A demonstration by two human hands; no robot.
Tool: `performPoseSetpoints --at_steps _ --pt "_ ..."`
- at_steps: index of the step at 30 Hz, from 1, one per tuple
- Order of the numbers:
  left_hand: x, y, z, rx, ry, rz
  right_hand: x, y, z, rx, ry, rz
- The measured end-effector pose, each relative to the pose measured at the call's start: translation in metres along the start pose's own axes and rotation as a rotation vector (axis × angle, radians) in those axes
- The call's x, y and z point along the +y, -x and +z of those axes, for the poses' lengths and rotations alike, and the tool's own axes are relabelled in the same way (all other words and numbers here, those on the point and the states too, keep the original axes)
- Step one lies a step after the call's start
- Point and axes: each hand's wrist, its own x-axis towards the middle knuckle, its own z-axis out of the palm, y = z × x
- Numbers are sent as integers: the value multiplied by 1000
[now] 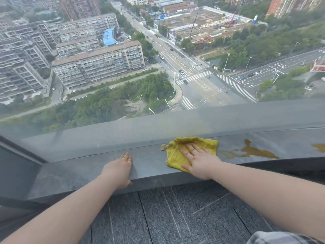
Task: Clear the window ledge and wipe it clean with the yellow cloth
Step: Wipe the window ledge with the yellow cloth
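1. The right hand (pixel 197 161) lies flat on the yellow cloth (pixel 182 152), fingers straight and spread, pressing it onto the grey window ledge (pixel 98 166).
2. The cloth sits crumpled on the ledge right of centre, reaching from the front edge almost to the glass. Its long axis runs roughly front to back, slightly tilted.
3. The left hand (pixel 121 166) rests on the bare ledge well to the cloth's left, fingers straight and together, thumb hooked over the front edge, holding nothing.
4. Just to the right of the cloth lies a brownish spill (pixel 253 152), strung out along the ledge's length; another patch (pixel 319 147) shows at the far right.
5. The next wipe probably needs to go rightward along the ledge. The right hand is much the nearer to the stain and already on the cloth.
6. A small tan scrap (pixel 164 147) touches the cloth's left rear corner; possibly paper or tape, too small to tell.
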Motion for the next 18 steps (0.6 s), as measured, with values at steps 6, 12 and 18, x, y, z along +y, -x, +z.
performPoseSetpoints --at_steps 6,12,18 --pt "-4 5 -6 -33 -53 -23 34 13 -4 -8 -38 133" --pt "29 -2 -38 48 -57 11 34 23 2 4 -93 124" --pt "133 -32 -74 209 5 339 69 37 5 8 -106 209"
